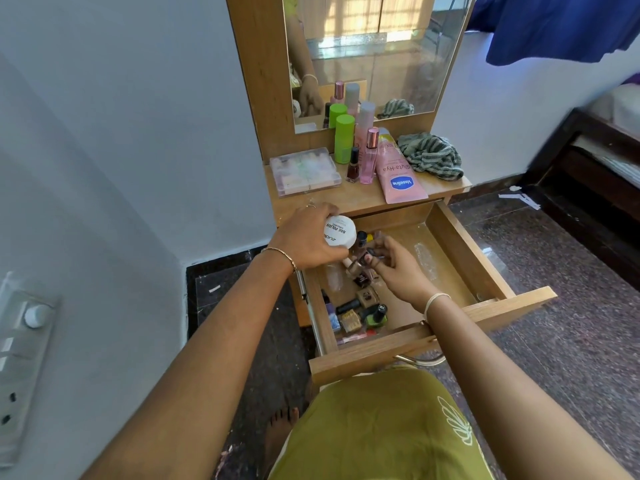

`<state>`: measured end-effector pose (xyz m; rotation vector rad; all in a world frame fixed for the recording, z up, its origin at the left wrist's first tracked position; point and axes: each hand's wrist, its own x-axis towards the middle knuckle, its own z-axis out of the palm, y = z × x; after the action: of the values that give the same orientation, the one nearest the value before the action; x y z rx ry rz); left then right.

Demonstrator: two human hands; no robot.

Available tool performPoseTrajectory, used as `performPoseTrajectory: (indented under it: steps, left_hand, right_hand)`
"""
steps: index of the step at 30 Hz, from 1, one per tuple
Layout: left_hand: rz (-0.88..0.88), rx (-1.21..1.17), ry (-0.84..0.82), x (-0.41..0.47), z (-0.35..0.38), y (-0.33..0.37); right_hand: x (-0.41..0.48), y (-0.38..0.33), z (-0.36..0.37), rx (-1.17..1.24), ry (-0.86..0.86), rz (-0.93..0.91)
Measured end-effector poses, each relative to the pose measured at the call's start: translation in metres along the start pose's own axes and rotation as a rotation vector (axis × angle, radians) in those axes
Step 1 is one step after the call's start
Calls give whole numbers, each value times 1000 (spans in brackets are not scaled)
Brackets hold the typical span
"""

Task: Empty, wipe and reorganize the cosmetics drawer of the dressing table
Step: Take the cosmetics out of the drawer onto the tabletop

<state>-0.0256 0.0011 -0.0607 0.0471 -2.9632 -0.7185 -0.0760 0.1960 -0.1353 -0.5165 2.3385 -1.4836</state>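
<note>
The wooden drawer (464, 237) of the dressing table is pulled open. Several small nail polish bottles (360, 315) lie along its left side; its right part is bare wood. My left hand (308, 237) is shut on a round white jar (341, 231) labelled nail polish, held over the drawer's back left corner. My right hand (394, 263) hovers over the drawer's middle and pinches a small dark nail polish bottle (367, 258) between thumb and fingers. A striped grey cloth (431, 154) lies crumpled on the tabletop at the right.
On the tabletop (349, 197) stand a clear plastic box (304, 171), a green bottle (344, 138), a dark red polish bottle (353, 166), a pink perfume bottle (369, 157) and a pink Vaseline tube (398, 171). A mirror (374, 46) rises behind. A wall is at the left, a dark bed frame (588, 161) at the right.
</note>
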Motion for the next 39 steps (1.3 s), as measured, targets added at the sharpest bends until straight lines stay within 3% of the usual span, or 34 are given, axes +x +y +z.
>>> performPoseTrajectory:
  steps: [6, 9, 22, 34, 39]
  left_hand:
    - [-79, -178, 157, 22, -19, 1]
    - [-168, -139, 254, 43, -31, -11]
    - [-210, 86, 253, 107, -35, -33]
    - [-255, -34, 386, 105, -32, -30]
    - [-199, -60, 476, 85, -27, -16]
  right_hand:
    - [0, -1, -9, 322, 108, 67]
    - [1, -1, -11, 398, 152, 67]
    - [-3, -7, -10, 390, 115, 61]
    - [-1, -4, -9, 420, 113, 69]
    - [-1, -9, -11, 409, 160, 57]
